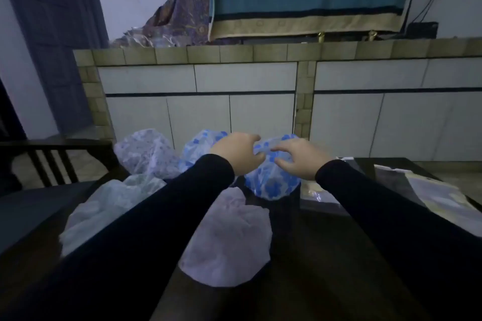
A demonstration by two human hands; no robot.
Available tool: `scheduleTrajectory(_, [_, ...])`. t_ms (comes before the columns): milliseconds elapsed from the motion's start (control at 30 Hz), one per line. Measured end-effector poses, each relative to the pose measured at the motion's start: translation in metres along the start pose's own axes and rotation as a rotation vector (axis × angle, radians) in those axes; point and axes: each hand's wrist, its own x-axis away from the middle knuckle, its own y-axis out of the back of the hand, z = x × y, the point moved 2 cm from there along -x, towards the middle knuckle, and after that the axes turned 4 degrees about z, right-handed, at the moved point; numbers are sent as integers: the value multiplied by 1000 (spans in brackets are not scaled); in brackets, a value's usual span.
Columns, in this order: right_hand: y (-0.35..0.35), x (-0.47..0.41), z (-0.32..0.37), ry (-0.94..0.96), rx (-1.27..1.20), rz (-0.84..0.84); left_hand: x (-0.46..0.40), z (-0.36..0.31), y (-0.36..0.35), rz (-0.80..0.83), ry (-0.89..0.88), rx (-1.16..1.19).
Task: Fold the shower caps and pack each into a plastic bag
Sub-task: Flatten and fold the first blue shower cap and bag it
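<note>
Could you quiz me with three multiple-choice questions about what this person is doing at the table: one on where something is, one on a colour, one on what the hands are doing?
1. Where do the flat plastic bags lie?
A. at the table's right side
B. on the chair
C. on the tiled ledge

2. What colour are the spots on the shower cap being handled?
A. red
B. blue
C. green

3. What are the hands doing?
A. resting flat on the table
B. hanging idle
C. both gripping the cap

Answers:
1 A, the bags sit on the dark table to the right of the arms.
2 B, blue blotches cover the clear plastic.
3 C, the left hand and right hand curl their fingers on the cap's gathered edge.
</note>
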Motion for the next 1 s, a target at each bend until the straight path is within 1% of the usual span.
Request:
scheduleTrajectory(67, [-2, -1, -11, 9, 40, -96, -13, -9, -13, -18, 9, 104])
scheduleTrajectory(167, [-11, 2, -32, 9, 142, -220, -27, -27, -42, -57, 55, 190])
scheduleTrajectory(233, [-19, 3, -46, 7, 109, -222, -34, -31, -64, -85, 89, 218])
scheduleTrajectory(400, [-38, 6, -66, 37, 40, -149, -34, -28, -104, -197, 162, 226])
scheduleTrajectory(533, [-53, 5, -70, 49, -20, -192, -31, -13, -121, -211, 186, 318])
scheduleTrajectory(667, [-63, 6, -66, 95, -158, -262, -27, -3, -124, -233, 184, 219])
scheduleTrajectory(733, [-68, 8, -63, 105, -210, -276, -26, 0, -122, -256, 188, 210])
scheduleTrajectory(833, [-70, 9, -58, 134, -270, -352, -26, 2, -113, -324, 152, 290])
scheduleTrajectory(933, [-64, 9, -55, 89, -334, -403, -28, -3, -97, -398, 101, 361])
scheduleTrajectory(1000, [-54, 10, -52, 65, -318, -442, -29, -8, -84, -426, 63, 400])
